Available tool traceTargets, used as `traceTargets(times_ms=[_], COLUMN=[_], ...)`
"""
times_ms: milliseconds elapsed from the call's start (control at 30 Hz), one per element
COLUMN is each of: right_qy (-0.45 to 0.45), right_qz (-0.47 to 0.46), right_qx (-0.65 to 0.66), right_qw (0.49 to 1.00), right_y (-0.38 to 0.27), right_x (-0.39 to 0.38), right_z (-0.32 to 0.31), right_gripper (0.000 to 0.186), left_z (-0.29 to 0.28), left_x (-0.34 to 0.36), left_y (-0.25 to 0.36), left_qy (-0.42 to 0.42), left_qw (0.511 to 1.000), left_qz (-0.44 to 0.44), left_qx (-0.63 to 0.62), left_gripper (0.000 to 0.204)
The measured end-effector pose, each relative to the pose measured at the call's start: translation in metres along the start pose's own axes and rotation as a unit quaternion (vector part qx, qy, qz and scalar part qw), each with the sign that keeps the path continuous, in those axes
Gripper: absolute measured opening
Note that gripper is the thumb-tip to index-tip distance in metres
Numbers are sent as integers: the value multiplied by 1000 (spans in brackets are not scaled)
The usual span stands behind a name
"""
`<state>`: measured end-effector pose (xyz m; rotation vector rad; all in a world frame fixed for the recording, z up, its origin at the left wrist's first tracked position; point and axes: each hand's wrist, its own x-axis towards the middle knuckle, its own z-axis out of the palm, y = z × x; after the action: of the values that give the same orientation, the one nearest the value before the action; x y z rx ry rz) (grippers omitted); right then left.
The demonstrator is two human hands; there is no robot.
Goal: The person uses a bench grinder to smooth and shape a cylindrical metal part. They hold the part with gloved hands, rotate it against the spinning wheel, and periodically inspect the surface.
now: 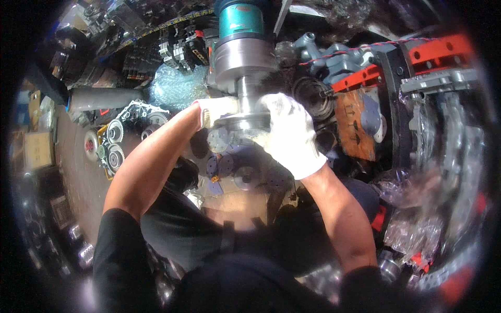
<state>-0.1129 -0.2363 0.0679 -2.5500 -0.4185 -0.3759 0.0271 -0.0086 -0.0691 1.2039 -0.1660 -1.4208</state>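
Observation:
A flanged metal shaft [244, 121] with a round disc at its lower end stands in the upper middle of the view. Above it is a broad shiny metal cylinder [244, 57], topped by a teal cylindrical body [240, 20]. My left hand [218, 108], in a white knit glove, grips the disc's left side, its fingertips partly hidden behind the shaft. From the right, my right hand [292, 136], gloved in white too, closes round the disc's edge. Strong light washes out the detail on that glove. The cylinder's edge looks smeared.
Several round grey discs [246, 178] lie below my hands. A gear housing [116, 141] with exposed gears stands at left, near bubble wrap [177, 87]. Cardboard [355, 125], a dark upright post [397, 99], a red perforated bar [441, 48] and plastic-wrapped metal parts [454, 151] crowd the right.

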Motion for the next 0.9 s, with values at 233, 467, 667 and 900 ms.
traceTargets(times_ms=[233,467,667,900], right_qy=[6,-7,-7,-2], right_qz=[22,34,36,4], right_qx=[23,15,5,-25], right_qw=[999,999,999,1000], right_y=[-1,-2,-3,-1], right_x=[-1,0,1,2], right_z=[3,4,4,5], right_gripper=[58,58,60,59], left_z=[-4,1,-9,-23], left_x=[4,-3,-4,-12], left_y=[4,9,6,1], left_qy=[-14,1,-31,-19], left_qw=[986,981,944,842], left_qz=[28,22,66,168], left_qx=[163,195,323,512], left_gripper=[31,34,34,32])
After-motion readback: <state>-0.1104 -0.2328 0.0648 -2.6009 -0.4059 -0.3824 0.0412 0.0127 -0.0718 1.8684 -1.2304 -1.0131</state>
